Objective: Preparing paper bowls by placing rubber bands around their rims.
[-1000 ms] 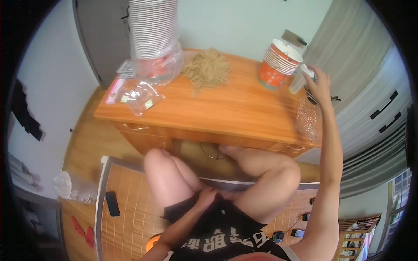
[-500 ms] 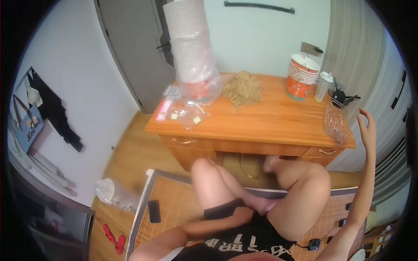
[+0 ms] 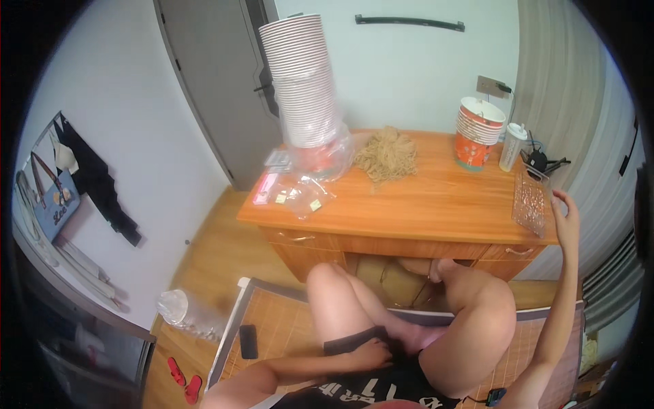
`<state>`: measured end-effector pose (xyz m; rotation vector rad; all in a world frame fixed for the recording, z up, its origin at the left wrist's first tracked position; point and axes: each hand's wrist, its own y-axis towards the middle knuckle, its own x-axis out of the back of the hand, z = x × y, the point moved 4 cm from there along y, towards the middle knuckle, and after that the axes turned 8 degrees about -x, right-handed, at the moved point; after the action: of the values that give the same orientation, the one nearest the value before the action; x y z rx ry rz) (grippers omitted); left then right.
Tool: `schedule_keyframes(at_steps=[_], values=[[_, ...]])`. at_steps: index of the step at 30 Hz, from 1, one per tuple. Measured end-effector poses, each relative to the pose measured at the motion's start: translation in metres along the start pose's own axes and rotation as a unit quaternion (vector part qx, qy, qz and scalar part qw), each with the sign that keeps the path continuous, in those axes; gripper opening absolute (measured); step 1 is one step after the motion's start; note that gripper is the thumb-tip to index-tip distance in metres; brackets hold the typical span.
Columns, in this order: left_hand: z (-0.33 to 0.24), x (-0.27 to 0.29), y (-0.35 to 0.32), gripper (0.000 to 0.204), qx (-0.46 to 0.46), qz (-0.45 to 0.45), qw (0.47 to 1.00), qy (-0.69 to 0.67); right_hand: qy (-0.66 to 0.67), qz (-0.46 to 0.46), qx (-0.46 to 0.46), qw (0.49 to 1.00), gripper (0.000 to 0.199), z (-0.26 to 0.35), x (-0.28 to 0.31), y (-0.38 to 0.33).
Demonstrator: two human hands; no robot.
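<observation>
My right hand (image 3: pixel 566 217) reaches to the right end of the wooden desk, thumb and fingers apart at the edge of a clear bubbly plastic sheet (image 3: pixel 530 203). Whether the fingertips touch the sheet I cannot make out. My left hand (image 3: pixel 371 354) rests on the dark shorts in my lap, fingers loosely bent and nothing visible in it. A tangled tan heap of strands (image 3: pixel 387 155) lies at the desk's back. To its left rises a tall stack of white paper buckets (image 3: pixel 300 82) in clear wrap. A shorter stack of orange and white paper buckets (image 3: pixel 475 146) stands back right.
Beside the shorter stack are a lidded cup (image 3: pixel 512 148) and a black device with cables (image 3: pixel 538 161). Clear plastic bags (image 3: pixel 304 195) lie at the desk's left. I sit cross-legged on a mat with a phone (image 3: pixel 248 341); red slippers (image 3: pixel 193 389) are on the floor.
My right hand has come down and inward from the air to the plastic sheet's edge. My left hand has stayed in my lap. The whole view has shifted slightly.
</observation>
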<state>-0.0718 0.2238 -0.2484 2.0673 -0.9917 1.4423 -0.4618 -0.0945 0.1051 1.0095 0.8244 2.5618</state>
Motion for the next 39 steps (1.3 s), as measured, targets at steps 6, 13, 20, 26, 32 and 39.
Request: schedule_keyframes(at_steps=[6, 13, 20, 26, 32, 39], values=[[0.053, 0.236, -0.046, 0.038, -0.029, -0.108, 0.984, -0.139, 0.088, 0.008, 0.032, 0.996, 0.023, 0.043, -0.060, 0.010], [0.103, 0.656, -0.106, 0.025, 0.108, -0.658, 0.694, 0.270, 0.088, 0.114, 0.089, 0.986, 0.023, 0.069, -0.229, -0.009], [0.207, 0.797, -0.074, 0.043, 0.257, -0.429, 0.789, 0.356, 0.097, 0.231, 0.020, 0.968, 0.027, 0.046, -0.276, -0.036], [0.215, 0.819, -0.056, 0.039, 0.294, -0.377, 0.780, 0.403, 0.102, 0.263, 0.072, 0.957, 0.026, 0.041, -0.266, -0.041], [0.227, 0.822, -0.053, 0.037, 0.284, -0.430, 0.726, 0.455, 0.111, 0.290, 0.067, 0.948, 0.022, 0.043, -0.251, -0.042], [0.217, 0.832, -0.053, 0.038, 0.295, -0.524, 0.666, 0.441, 0.138, 0.298, 0.029, 0.944, 0.017, 0.036, -0.249, -0.042]])
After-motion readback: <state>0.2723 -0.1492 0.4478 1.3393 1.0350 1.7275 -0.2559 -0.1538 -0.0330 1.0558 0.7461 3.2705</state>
